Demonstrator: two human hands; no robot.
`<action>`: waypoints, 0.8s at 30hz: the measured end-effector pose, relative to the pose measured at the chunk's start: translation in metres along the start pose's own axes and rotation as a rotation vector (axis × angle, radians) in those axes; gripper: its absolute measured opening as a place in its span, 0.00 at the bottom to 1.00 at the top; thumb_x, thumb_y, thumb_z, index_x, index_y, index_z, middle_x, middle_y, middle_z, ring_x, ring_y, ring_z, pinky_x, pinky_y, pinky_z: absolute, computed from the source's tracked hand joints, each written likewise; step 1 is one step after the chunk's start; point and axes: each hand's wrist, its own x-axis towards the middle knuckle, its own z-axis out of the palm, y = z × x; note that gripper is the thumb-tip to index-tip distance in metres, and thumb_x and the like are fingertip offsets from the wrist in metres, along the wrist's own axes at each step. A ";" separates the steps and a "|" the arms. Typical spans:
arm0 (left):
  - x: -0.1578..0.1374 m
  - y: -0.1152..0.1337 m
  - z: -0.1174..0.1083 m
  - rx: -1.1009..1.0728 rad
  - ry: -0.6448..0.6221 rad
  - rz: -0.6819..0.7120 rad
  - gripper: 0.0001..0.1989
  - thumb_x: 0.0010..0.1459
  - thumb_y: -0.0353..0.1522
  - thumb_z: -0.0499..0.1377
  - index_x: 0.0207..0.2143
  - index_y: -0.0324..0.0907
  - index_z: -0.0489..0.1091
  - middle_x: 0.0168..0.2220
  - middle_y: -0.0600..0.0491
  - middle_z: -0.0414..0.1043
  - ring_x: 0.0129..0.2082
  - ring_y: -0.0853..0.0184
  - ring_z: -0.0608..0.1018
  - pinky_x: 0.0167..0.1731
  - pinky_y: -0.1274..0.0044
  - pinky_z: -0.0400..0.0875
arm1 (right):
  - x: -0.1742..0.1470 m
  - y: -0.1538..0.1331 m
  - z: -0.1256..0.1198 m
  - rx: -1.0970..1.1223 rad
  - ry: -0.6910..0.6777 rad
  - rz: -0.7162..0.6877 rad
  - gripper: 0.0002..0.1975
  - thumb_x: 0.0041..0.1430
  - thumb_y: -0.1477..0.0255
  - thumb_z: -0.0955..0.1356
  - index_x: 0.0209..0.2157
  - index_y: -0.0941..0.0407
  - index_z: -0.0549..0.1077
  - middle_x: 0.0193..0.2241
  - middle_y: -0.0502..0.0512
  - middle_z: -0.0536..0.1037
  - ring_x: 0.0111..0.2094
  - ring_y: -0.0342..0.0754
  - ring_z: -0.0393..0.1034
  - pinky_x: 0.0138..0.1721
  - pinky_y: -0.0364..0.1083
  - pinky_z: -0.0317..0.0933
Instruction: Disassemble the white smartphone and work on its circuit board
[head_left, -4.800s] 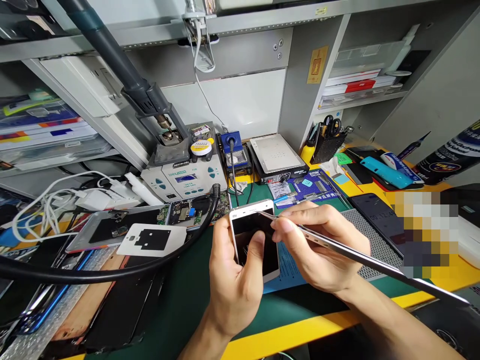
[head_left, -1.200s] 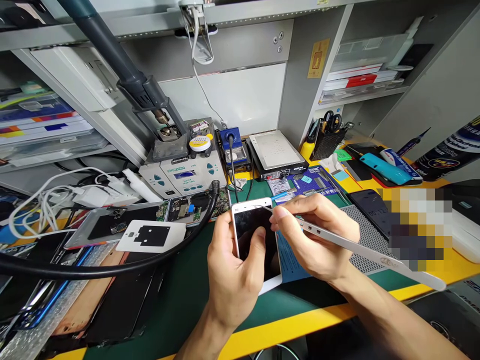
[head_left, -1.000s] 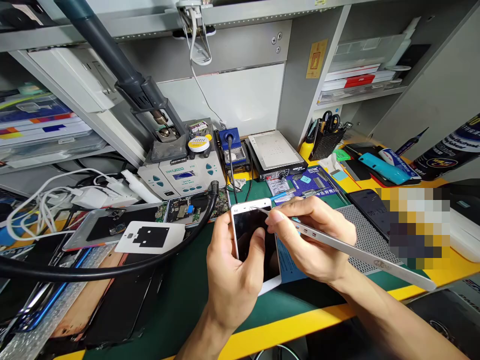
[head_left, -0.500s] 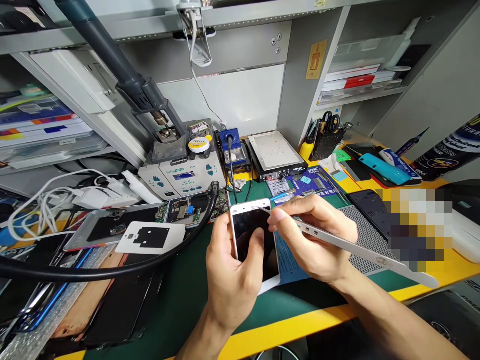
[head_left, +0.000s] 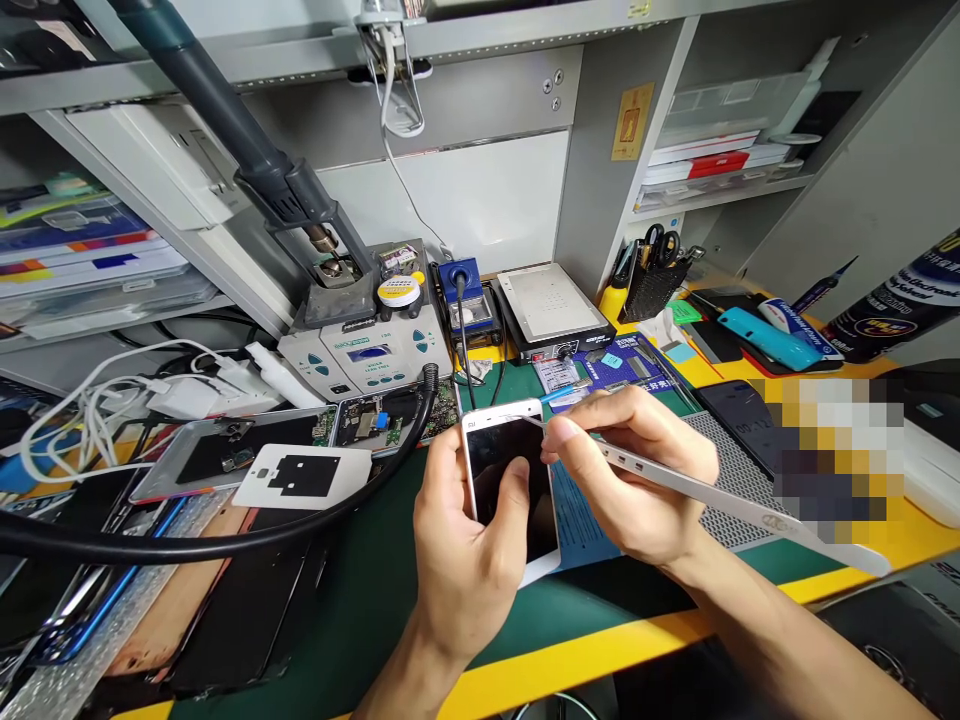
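My left hand (head_left: 469, 530) is closed round a white smartphone (head_left: 544, 545), its fingers on the left edge and its thumb on the black screen. The phone is held tilted above the bench, screen toward me. My right hand (head_left: 637, 470) grips a pair of long silver tweezers (head_left: 712, 490) like a pen; small slots run along their side and their rounded end points to the lower right. Their thin tip lies against the upper part of the phone, near its top right corner. My right fingertips partly hide that corner.
Behind stand a hot air station (head_left: 367, 355), a soldering iron holder (head_left: 461, 290) and a flat heating plate (head_left: 551, 305). A thick black hose (head_left: 247, 545) crosses the left side, over a white back cover (head_left: 251, 485). Another phone (head_left: 739, 420) lies at the right.
The tweezers' rear end has shifted slightly to the right and down, and my right hand has moved a little with it. My left hand keeps nearly the same hold on the smartphone.
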 end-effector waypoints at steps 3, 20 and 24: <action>0.000 0.000 0.000 0.016 0.010 0.009 0.13 0.62 0.30 0.62 0.49 0.46 0.68 0.47 0.53 0.78 0.47 0.66 0.79 0.45 0.81 0.75 | 0.000 0.000 0.000 -0.005 -0.024 -0.016 0.05 0.60 0.76 0.70 0.31 0.52 0.73 0.24 0.49 0.78 0.24 0.45 0.72 0.27 0.46 0.67; 0.023 0.010 -0.004 -0.678 -0.036 -0.568 0.18 0.63 0.39 0.60 0.53 0.44 0.69 0.45 0.49 0.80 0.36 0.61 0.83 0.34 0.71 0.79 | 0.019 0.011 0.004 0.353 0.215 0.212 0.10 0.67 0.65 0.67 0.41 0.57 0.76 0.25 0.51 0.80 0.18 0.43 0.72 0.17 0.43 0.63; 0.031 0.011 -0.009 -0.924 -0.107 -0.697 0.21 0.66 0.45 0.53 0.51 0.40 0.73 0.48 0.45 0.79 0.37 0.60 0.83 0.40 0.65 0.80 | 0.018 0.014 0.006 0.341 0.149 0.227 0.13 0.68 0.63 0.65 0.43 0.57 0.76 0.26 0.51 0.79 0.20 0.42 0.72 0.19 0.42 0.64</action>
